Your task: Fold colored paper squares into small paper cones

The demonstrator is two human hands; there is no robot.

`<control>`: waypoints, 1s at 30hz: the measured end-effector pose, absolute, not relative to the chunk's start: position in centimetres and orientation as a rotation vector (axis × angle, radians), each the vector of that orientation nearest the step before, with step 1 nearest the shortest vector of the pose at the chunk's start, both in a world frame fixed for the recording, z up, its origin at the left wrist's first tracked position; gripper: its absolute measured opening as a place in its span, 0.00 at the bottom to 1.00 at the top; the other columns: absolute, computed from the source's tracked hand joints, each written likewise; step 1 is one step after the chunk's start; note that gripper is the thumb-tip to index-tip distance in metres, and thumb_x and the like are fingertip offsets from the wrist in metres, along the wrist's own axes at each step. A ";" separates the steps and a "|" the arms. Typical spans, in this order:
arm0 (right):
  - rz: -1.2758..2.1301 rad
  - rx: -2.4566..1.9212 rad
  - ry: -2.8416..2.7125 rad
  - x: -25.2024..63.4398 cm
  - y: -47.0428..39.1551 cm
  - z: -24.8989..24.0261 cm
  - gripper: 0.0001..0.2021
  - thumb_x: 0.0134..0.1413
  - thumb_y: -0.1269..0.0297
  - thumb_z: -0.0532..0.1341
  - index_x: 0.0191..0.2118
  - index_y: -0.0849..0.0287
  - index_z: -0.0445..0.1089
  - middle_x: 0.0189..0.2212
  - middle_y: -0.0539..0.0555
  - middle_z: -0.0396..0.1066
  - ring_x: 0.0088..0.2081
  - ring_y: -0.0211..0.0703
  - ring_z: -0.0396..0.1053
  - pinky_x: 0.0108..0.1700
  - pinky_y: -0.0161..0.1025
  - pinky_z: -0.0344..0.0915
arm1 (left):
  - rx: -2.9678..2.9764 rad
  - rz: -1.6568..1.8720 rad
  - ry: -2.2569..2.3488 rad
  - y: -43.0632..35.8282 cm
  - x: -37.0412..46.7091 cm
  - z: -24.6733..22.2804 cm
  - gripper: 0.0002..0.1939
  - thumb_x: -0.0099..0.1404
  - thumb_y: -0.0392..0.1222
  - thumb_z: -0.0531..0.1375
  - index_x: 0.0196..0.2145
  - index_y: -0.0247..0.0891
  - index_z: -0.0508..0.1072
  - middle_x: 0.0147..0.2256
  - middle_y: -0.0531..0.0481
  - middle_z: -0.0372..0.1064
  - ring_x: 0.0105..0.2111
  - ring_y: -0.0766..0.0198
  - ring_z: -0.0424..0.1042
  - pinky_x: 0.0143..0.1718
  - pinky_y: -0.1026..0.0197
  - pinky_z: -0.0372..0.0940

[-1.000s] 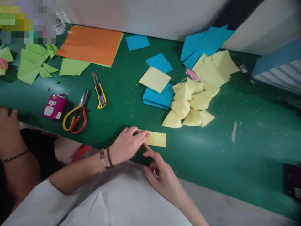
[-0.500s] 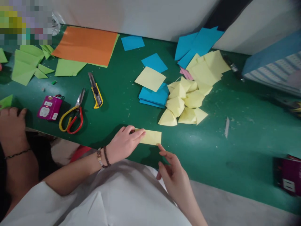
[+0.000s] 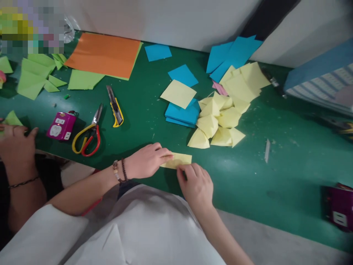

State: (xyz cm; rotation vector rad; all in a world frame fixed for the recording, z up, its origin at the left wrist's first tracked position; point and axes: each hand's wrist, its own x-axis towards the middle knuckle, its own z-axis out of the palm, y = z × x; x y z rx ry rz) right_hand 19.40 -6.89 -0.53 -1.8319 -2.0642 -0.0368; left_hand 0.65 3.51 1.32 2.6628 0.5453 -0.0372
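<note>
A small folded strip of pale yellow paper [image 3: 184, 159] lies near the front edge of the green table. My left hand [image 3: 146, 159] holds its left end down, fingers closed together over it; the thumb is mostly hidden. At the lower right edge of the strip, my right hand [image 3: 196, 184] pinches the paper between thumb and bent forefinger. Just beyond are several folded yellow paper pieces [image 3: 207, 125] in a pile. A flat yellow sheet [image 3: 178, 94] rests partly on a stack of blue paper [image 3: 182, 114].
Scissors [image 3: 88, 136], a yellow utility knife [image 3: 115, 108] and a purple socket block [image 3: 61, 126] lie to the left. Orange paper [image 3: 104, 55] and green pieces [image 3: 33, 75] are farther back. A loose blade [image 3: 267, 151] lies right. Another person's hand [image 3: 16, 141] is at far left.
My right hand has come up and left from beside the strip's corner, and its fingers have closed on the lower edge. My left hand stays on the left end.
</note>
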 end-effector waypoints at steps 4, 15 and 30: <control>-0.010 -1.791 -2.104 18.2 -6.8 -1.1 0.12 0.63 0.69 0.54 0.27 0.57 0.65 0.20 0.49 0.63 0.26 0.40 0.60 0.31 0.39 0.53 | 2.658 0.001 0.524 3.7 0.6 1.0 0.20 0.70 0.30 0.48 0.58 0.33 0.65 0.55 0.44 0.64 0.44 0.58 0.61 0.47 0.56 0.62; 0.224 -1.606 -2.110 14.7 -6.5 -1.1 0.14 0.64 0.70 0.53 0.27 0.58 0.66 0.21 0.50 0.67 0.25 0.39 0.63 0.30 0.38 0.56 | 2.671 0.084 0.536 3.6 0.5 0.5 0.17 0.72 0.34 0.48 0.56 0.34 0.66 0.54 0.45 0.66 0.44 0.59 0.62 0.45 0.57 0.63; 0.822 -1.730 -1.733 18.2 -10.4 0.5 0.09 0.61 0.67 0.56 0.44 0.57 0.70 0.51 0.58 0.73 0.19 0.30 0.67 0.25 0.31 0.69 | 2.795 0.175 0.544 3.5 0.5 -0.1 0.14 0.74 0.38 0.49 0.52 0.35 0.69 0.52 0.46 0.69 0.42 0.60 0.65 0.44 0.57 0.65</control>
